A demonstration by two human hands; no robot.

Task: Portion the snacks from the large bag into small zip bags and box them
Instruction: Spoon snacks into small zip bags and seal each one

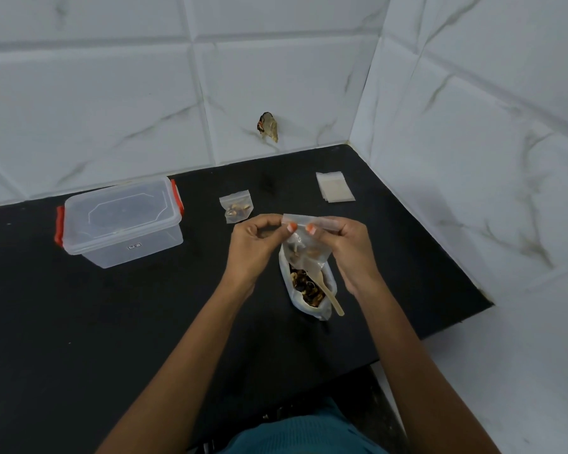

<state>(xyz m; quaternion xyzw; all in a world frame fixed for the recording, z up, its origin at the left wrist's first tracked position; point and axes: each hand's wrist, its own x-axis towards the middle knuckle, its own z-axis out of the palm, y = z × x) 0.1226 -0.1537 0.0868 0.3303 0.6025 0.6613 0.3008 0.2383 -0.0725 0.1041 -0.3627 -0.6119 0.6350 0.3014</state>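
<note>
At the left, the lidded box (122,221) is sitting on the desk (79,322), with one filled zip bag (236,209) lying to its right. Your left hand (253,247) is pinching the top strip of a small zip bag (304,244), and your right hand (345,247) is pinching the same strip. The bag is hanging over the open large bag (309,286). If you are pressing the seal unevenly, a gap may be staying open and snacks could be spilling later.
</note>
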